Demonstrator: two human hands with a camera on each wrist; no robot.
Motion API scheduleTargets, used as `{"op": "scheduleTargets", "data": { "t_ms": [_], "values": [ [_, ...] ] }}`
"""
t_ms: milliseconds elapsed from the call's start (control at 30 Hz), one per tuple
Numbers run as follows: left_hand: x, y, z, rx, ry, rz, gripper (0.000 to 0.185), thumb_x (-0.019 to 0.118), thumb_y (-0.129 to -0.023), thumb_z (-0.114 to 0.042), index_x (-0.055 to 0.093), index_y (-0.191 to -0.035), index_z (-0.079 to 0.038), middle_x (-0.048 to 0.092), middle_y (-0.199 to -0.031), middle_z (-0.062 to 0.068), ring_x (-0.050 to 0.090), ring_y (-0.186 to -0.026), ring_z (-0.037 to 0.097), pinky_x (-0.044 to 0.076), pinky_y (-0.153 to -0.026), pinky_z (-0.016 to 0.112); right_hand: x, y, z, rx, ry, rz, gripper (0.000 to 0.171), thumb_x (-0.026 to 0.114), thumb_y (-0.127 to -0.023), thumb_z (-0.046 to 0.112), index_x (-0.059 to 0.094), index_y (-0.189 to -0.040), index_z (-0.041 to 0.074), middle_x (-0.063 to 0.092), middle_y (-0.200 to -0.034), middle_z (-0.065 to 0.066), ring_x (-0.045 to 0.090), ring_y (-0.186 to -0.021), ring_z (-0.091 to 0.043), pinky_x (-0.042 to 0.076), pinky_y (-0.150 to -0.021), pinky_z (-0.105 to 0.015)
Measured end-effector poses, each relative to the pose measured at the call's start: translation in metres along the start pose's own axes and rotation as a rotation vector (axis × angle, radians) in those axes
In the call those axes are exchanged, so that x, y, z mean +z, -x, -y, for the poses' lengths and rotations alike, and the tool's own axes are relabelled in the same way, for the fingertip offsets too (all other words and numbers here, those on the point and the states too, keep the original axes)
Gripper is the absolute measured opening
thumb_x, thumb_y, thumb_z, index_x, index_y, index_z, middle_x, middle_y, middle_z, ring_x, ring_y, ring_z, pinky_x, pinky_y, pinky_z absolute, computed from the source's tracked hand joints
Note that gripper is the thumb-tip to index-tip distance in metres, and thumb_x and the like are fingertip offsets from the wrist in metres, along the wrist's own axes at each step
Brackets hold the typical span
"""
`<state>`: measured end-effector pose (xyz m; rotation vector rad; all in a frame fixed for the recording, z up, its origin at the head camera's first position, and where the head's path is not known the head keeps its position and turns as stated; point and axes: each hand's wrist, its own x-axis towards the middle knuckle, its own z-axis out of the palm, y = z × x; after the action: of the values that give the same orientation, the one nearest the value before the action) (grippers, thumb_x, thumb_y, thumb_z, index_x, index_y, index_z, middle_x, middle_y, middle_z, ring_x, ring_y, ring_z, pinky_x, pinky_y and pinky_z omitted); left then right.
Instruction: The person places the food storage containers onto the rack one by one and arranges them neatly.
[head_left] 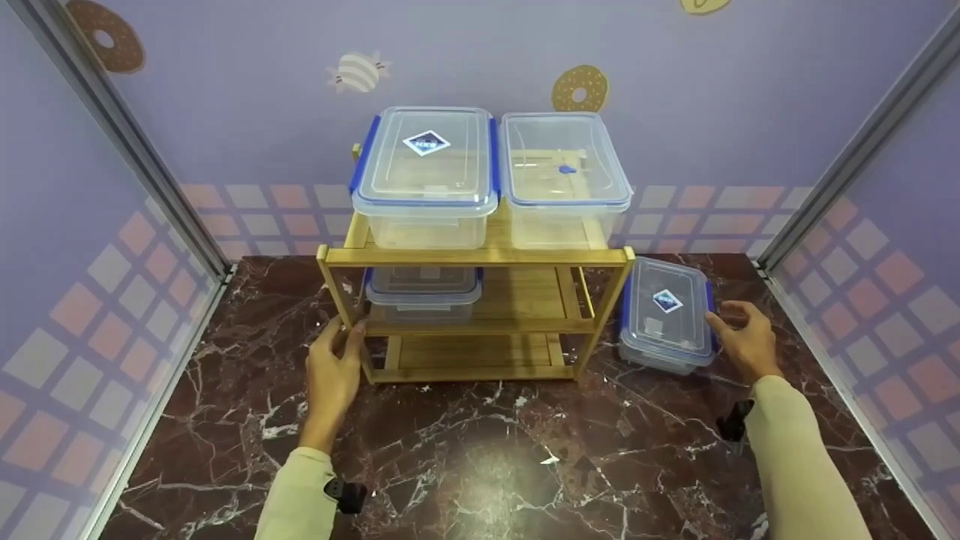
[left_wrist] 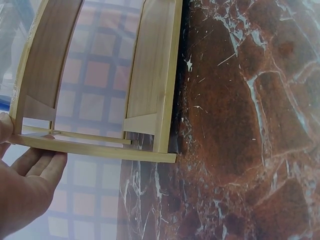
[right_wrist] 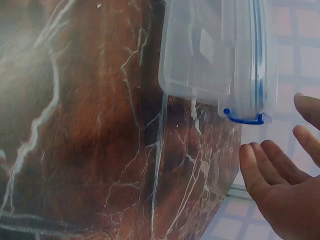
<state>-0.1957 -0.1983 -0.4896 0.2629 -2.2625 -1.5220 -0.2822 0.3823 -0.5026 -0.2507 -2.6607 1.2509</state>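
A three-tier wooden rack [head_left: 480, 257] stands against the back wall. My left hand [head_left: 334, 371] holds its left front leg [left_wrist: 90, 150], thumb on one side and fingers on the other. To the right of the rack, a clear lidded food container [head_left: 667, 326] with blue side latches sits on the table. Beside its right latch is my right hand [head_left: 750, 341], fingers loosely spread and holding nothing; the right wrist view shows a gap between the fingertips and the latch [right_wrist: 245, 119].
Two clear containers stand on the top tier, the left one [head_left: 427, 176] with blue latches, the right one [head_left: 562, 176] with a blue valve on its lid. Another container [head_left: 424, 296] sits at the middle tier's left. Wall panels enclose the dark marbled table [head_left: 480, 457].
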Motion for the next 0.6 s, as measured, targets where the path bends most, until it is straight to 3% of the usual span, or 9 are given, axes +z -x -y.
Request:
{"op": "scheduleTargets", "data": {
  "t_ms": [167,233,367,600],
  "values": [
    [0.001,0.0,0.0,0.003,0.004,-0.01,0.031,0.06,-0.104,-0.025,0.067,-0.13,-0.01,0.073,-0.113,0.018,0.071,-0.099,0.035,0.057,-0.086,0.051,0.008,-0.005,0.001,0.066,-0.026,0.054,0.067,0.061,-0.102,0.035,0.038,-0.147,-0.01,0.045,-0.141,-0.037,0.047,-0.126,-0.045,0.044,-0.099,-0.052],
    [0.002,0.0,0.001,0.01,-0.001,-0.014,0.031,0.06,-0.104,-0.025,0.066,-0.129,-0.008,0.073,-0.113,0.019,0.071,-0.099,0.035,0.056,-0.086,0.052,0.011,-0.006,0.0,0.107,-0.048,0.068,0.069,0.061,-0.102,0.032,0.034,-0.149,-0.01,0.04,-0.144,-0.036,0.044,-0.127,-0.045,0.041,-0.104,-0.055],
    [0.003,0.0,0.001,0.015,-0.009,-0.02,0.031,0.06,-0.104,-0.025,0.066,-0.129,-0.007,0.073,-0.113,0.02,0.071,-0.098,0.034,0.056,-0.088,0.052,0.015,-0.005,-0.003,0.156,-0.102,0.095,0.069,0.062,-0.102,0.026,0.03,-0.152,-0.009,0.034,-0.15,-0.036,0.041,-0.132,-0.045,0.041,-0.106,-0.055],
    [0.0,0.0,0.001,0.012,-0.012,-0.019,0.033,0.06,-0.104,-0.027,0.066,-0.131,-0.008,0.073,-0.112,0.02,0.072,-0.096,0.034,0.056,-0.087,0.052,0.015,-0.002,-0.007,0.16,-0.144,0.17,0.073,0.063,-0.102,0.029,0.025,-0.156,-0.001,0.033,-0.151,-0.033,0.045,-0.125,-0.038,0.048,-0.095,-0.044]
  ]
}}
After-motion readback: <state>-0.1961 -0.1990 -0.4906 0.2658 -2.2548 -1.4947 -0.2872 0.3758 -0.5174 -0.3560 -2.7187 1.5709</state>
